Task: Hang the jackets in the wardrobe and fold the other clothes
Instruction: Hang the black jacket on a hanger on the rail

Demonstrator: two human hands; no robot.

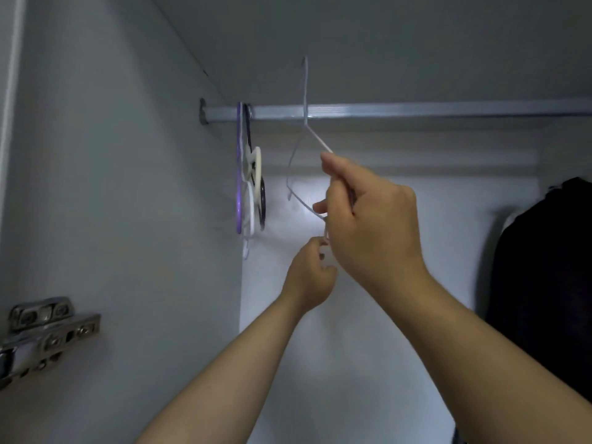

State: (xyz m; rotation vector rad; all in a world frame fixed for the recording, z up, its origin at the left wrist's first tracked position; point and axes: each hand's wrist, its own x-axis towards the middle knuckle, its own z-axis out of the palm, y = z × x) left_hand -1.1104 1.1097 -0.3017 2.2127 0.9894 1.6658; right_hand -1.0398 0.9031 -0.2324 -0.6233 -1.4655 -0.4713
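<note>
Fingers [333,165] of the right hand [368,225] are curled round one sloping arm of a white wire hanger [305,84], and the left hand [309,274] just below it pinches the hanger's bottom end. Its hook pokes up past the rail [416,109] inside the wardrobe [128,155]; can't tell if it's actually caught on. More hangers [253,174] are bunched at the rail's left end, and a dark garment [544,267] hangs far right.
</note>
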